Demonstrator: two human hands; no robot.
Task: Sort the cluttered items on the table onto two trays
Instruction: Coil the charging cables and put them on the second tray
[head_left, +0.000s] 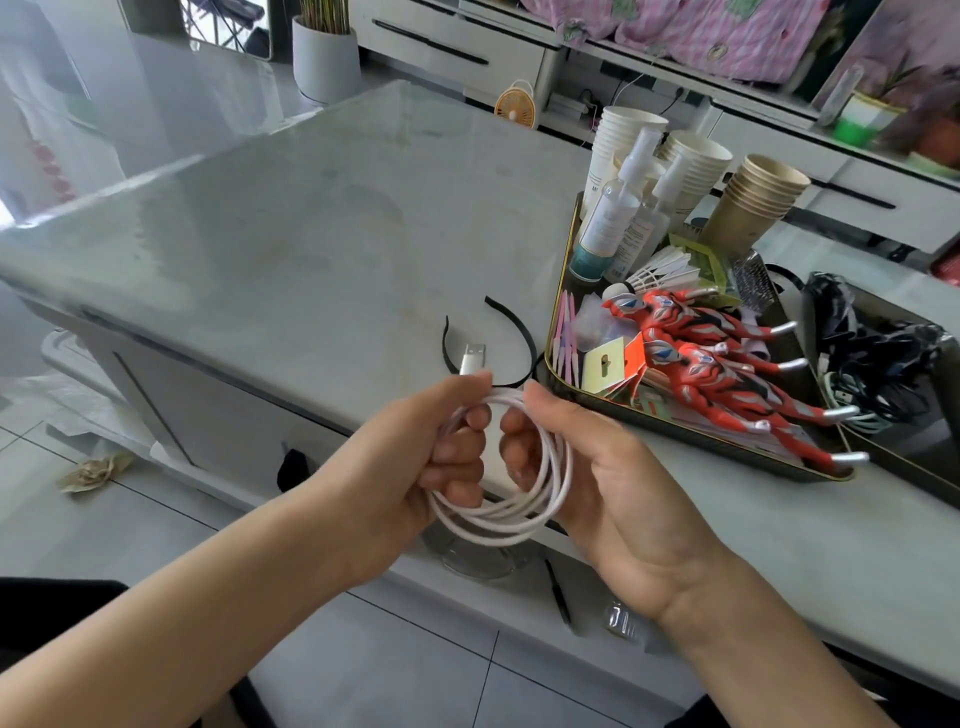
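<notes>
I'm watching the left hand (415, 467) and right hand (587, 462) gripping the coiled white cable (519, 525), fingers curled round it, over the near edge of the table (311, 234), and next it's probably needing carrying to the far-right tray (919, 467) holding cables.

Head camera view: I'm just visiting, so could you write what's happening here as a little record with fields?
Held item: white cable, wound into a coil
Left hand: grips one side of the coil; USB plug sticks up past the thumb
Right hand: holds the other side, fingers through the loops
Near tray: red toy figures, spray bottles, paper cups
Far tray: dark cords
Loose on table: black headband
</notes>
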